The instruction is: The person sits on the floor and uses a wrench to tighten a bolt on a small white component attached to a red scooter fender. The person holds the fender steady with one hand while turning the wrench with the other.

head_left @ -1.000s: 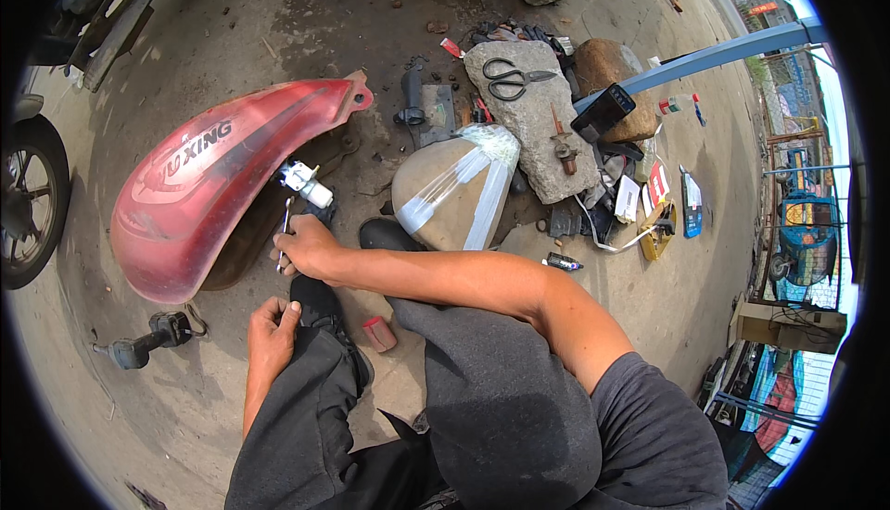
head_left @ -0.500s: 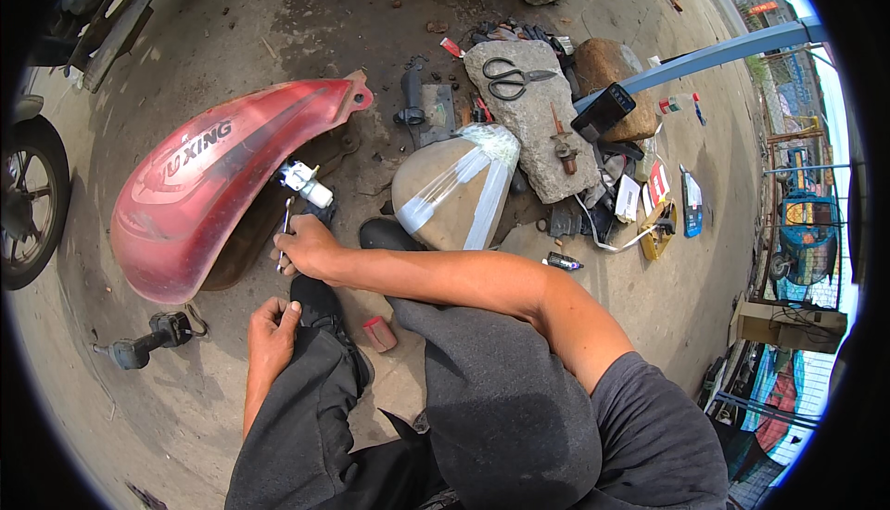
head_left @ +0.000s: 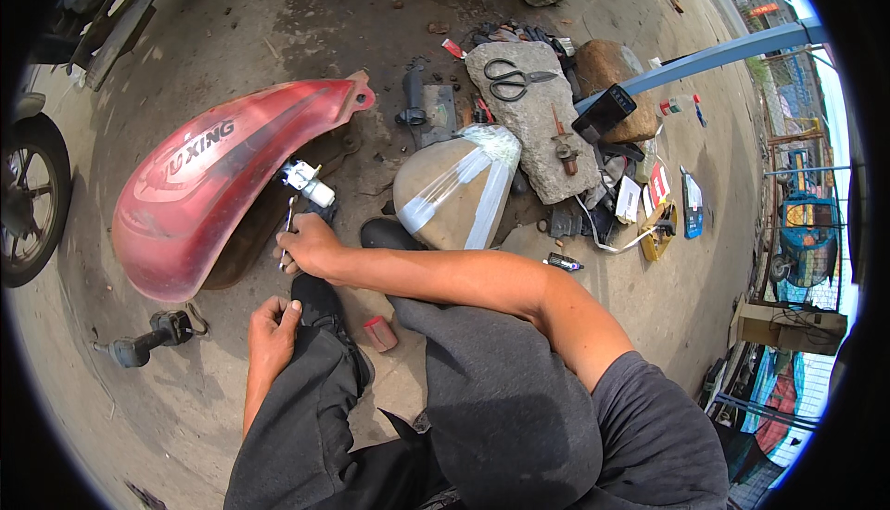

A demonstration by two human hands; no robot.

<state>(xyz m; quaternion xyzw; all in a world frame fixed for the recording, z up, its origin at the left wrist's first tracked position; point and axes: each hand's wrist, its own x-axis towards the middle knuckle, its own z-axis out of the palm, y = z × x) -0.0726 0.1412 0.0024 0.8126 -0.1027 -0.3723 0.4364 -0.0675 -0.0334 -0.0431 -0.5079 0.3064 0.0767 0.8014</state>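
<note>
A red motorcycle fuel tank [head_left: 190, 181] lies on the ground at left, its underside turned to the right. A silver and white fuel valve [head_left: 309, 183] sits at its lower edge. My right arm reaches across my lap, and my right hand [head_left: 311, 246] is closed round a slim metal wrench [head_left: 289, 218]. The wrench stands upright, its upper end just below the valve; whether they touch I cannot tell. My left hand [head_left: 272, 336] rests against my left knee with the fingers curled in, and whatever they may hold is hidden.
A red-brown cylinder [head_left: 379, 334] lies by my shoe. A taped, rounded tan piece [head_left: 451, 195] is ahead. Scissors [head_left: 517, 80] and a rusty metal part [head_left: 564, 146] lie on a flat stone [head_left: 538, 125]. A dark tool [head_left: 148, 338] lies left; a blue pole [head_left: 705, 57] slants at right.
My right hand and the wrench have shifted very slightly beside the fuel valve. My left hand stays at the knee.
</note>
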